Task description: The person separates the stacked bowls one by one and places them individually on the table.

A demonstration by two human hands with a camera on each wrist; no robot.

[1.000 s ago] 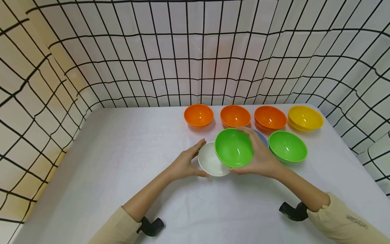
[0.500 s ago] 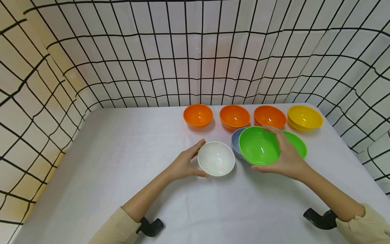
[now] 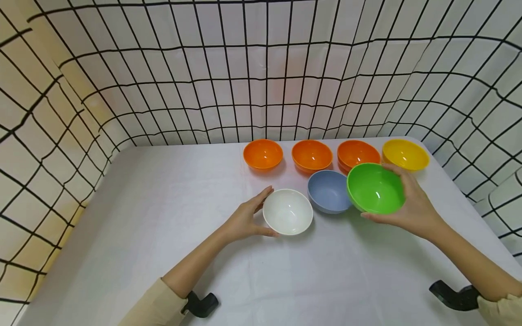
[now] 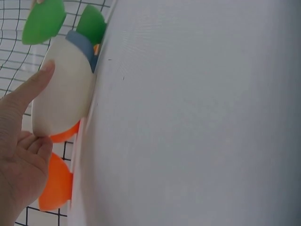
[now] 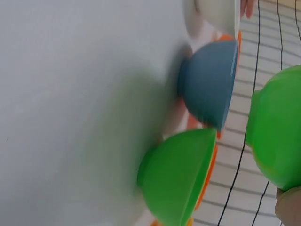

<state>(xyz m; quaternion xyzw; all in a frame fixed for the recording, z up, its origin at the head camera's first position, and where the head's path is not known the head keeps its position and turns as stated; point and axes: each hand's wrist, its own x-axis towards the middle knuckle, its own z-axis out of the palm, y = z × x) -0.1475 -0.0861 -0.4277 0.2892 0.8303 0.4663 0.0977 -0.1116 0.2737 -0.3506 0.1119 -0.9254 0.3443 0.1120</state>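
My left hand (image 3: 245, 220) holds a white bowl (image 3: 288, 212) by its left side, thumb near the front and fingers at the back. In the left wrist view the thumb lies against the wall of that bowl. A green bowl (image 3: 373, 188) is gripped in my right hand (image 3: 418, 209) between thumb and fingers, raised above the table. Beneath it, a second green bowl (image 5: 175, 176) sits on the table, hidden behind the held one in the head view. A blue bowl (image 3: 327, 192) stands upright just right of the white bowl.
Along the back stand three orange bowls, the left one (image 3: 263, 155), the middle one (image 3: 311, 156) and the right one (image 3: 357, 153), with a yellow bowl (image 3: 405, 154) at the end. A black wire grid (image 3: 253, 83) rises behind the white-covered table (image 3: 163, 190).
My right hand has carried the green bowl rightward, from over the white bowl past the blue one, uncovering both. My left hand stays at the white bowl.
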